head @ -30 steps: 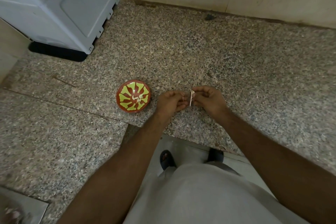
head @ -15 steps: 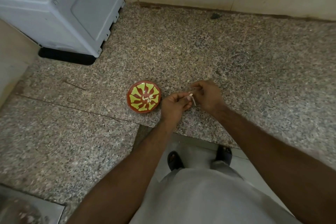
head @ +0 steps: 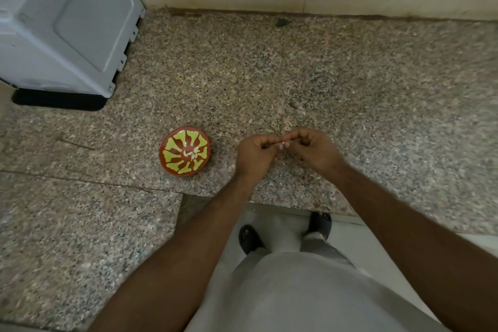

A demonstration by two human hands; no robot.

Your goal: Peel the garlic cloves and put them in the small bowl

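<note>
Because peeling takes two grips, I have my left hand [head: 254, 152] and right hand [head: 312, 149] pinching one small pale garlic clove [head: 283, 143] mid-frame, just right of the red-and-yellow patterned small bowl [head: 186, 152] on the speckled granite counter [head: 323, 83].

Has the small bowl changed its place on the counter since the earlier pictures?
No. The small bowl sits at the same spot beside the counter's seam line; only the camera shifted.
</note>
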